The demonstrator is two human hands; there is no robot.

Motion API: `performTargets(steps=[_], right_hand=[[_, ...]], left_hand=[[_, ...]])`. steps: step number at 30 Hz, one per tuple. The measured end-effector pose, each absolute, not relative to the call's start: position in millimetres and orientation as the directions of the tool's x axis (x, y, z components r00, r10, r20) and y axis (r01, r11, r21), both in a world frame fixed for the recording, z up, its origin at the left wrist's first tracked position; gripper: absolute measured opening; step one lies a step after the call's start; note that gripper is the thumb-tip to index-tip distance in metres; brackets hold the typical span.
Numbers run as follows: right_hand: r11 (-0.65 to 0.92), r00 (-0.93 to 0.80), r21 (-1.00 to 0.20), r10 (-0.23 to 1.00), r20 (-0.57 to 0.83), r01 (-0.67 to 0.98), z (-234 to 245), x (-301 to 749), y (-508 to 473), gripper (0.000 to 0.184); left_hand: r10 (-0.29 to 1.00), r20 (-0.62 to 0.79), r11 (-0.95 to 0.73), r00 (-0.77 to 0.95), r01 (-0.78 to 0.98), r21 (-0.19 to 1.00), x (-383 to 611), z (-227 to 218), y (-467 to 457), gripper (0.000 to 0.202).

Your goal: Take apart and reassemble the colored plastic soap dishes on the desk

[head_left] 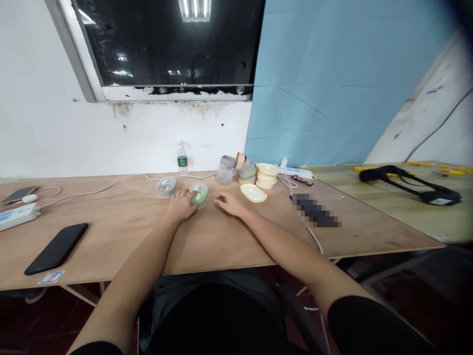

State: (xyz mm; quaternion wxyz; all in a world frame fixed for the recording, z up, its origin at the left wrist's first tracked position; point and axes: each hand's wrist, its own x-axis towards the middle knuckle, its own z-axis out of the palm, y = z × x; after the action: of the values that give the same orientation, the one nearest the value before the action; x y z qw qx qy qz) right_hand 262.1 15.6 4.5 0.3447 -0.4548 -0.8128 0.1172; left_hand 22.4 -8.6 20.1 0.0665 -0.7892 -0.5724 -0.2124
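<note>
A small light-green lidded container (201, 198) with a pale round label sits on the brown table. My left hand (181, 204) grips its left side, with a finger over the lid and the thumb by the near edge. Just right of that container, my right hand (231, 204) rests on the table, fingers curled in and nothing visible in them. To the left of the green one stands a similar grey container (166, 187), close to my left fingers. A loose cream lid (253, 193) lies flat beyond my right hand.
Behind are stacked cream lids (266, 173), clear cups (224, 173), grey, green and peach rings (247, 172), and a water bottle (182, 159). A black phone (57, 249) lies front left. White cables run along the back; a power strip (18, 216) is left, a black headband-like device (410, 185) right.
</note>
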Motion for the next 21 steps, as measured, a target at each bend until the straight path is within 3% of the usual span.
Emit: performTargets(steps=[10,21], right_hand=[[0.552,-0.362,-0.538,0.831,0.423,0.638,0.3,265.8,21.7,0.016],[0.549,-0.366,-0.555,0.834,0.413,0.625,-2.5,267.1,24.7,0.017]], left_hand=[[0.878,0.471,0.036,-0.088,0.992,0.119,-3.5,9.7,11.9,0.06],[0.865,0.497,-0.026,-0.065,0.984,0.174,3.3,12.6,11.0,0.065]])
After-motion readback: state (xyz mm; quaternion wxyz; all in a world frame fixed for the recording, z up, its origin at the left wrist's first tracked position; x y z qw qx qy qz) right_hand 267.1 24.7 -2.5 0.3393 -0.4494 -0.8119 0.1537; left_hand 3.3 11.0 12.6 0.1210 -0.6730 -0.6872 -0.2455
